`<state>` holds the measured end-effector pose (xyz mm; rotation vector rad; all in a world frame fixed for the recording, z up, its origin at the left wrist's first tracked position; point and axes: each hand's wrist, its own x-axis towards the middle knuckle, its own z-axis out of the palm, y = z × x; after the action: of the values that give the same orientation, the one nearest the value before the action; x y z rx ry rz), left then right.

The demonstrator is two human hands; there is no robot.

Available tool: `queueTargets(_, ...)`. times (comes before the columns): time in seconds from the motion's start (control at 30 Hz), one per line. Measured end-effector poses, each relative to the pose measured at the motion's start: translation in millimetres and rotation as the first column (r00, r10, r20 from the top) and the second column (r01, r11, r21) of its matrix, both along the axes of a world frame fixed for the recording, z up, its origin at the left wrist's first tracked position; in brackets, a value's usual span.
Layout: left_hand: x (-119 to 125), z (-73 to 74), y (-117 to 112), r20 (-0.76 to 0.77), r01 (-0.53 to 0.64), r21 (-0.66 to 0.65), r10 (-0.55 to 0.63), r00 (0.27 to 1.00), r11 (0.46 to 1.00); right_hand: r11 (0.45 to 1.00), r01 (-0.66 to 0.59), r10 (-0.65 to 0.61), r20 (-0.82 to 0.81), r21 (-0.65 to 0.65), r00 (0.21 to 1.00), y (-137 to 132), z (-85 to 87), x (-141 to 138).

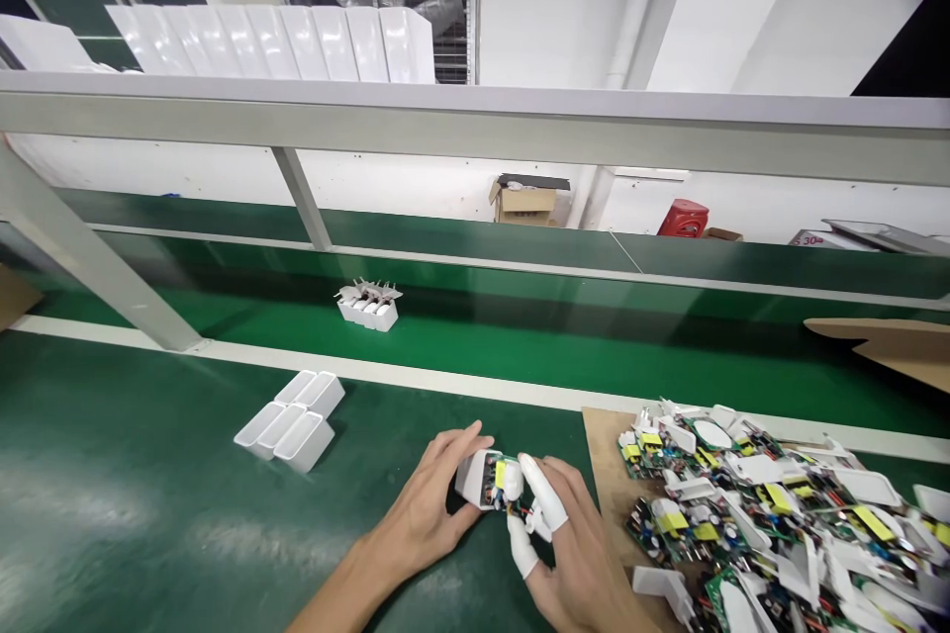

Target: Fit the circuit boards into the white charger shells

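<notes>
My left hand (pixel 437 490) grips a small white plastic housing (pixel 471 478) between thumb and fingers. In my right hand (pixel 575 539), whose thumb and index finger wear white finger cots, is a circuit board (pixel 499 483) with a yellow-wrapped part and a white piece on it. The board sits at the housing's open end; how far inside it reaches I cannot tell. Both hands are just above the green work table (pixel 185 534). Several empty white housings (pixel 303 435) stand grouped to the left, open ends up.
A heap of circuit boards with white plastic parts (pixel 772 514) lies on a cardboard sheet (pixel 603 455) at right. Beyond the pale table edge, a green conveyor belt (pixel 520 346) carries a cluster of filled housings (pixel 369 307). A metal shelf beam (pixel 475 124) crosses above.
</notes>
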<state>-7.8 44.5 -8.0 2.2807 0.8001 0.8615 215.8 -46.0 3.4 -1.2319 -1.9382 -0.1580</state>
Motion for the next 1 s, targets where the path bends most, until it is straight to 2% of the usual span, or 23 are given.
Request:
queueTargets(0.13, -0.2, -0.9, -0.9, -0.016, 0.008, -0.009, -0.008, 1.0, 1.0, 1.0, -0.002, 0.002, 0.032, 0.004, 0.999, -1.0, -1.8, -0.2)
queueTargets(0.33, -1.0, -2.7, -1.6, -0.047, 0.012, -0.008, -0.012, 0.999, 1.0, 0.998, -0.006, 0.01, 0.062, -0.066, 0.998, -1.7, -17.7, 3.0)
queueTargets(0.43, -0.3, -3.6, -1.6, -0.045, 0.013, -0.037, -0.015, 0.999, 0.999, 0.997, -0.003, 0.006, 0.046, -0.073, 0.999, -2.7, -19.8, 4.5)
queueTargets(0.6, 1.1, -5.4, -1.6, -0.049, 0.011, -0.057, -0.014, 0.999, 0.998, 0.992, -0.033, 0.042, 0.069, -0.121, 0.997, -6.0, -13.1, 6.5)
queueTargets(0.87, 6.0, -0.7, -2.7, 0.001, -0.014, -0.008, 0.014, 1.0, 1.0, 0.988, 0.017, -0.015, 0.015, -0.152, 1.0, -4.2, -2.8, 3.7)
queueTargets(1.0, 6.3, -1.1, -1.7, 0.019, -0.01, -0.01, 0.01, 1.0, 1.0, 0.987, -0.028, 0.033, 0.03, -0.156, 0.999, -5.2, 4.9, 4.6)
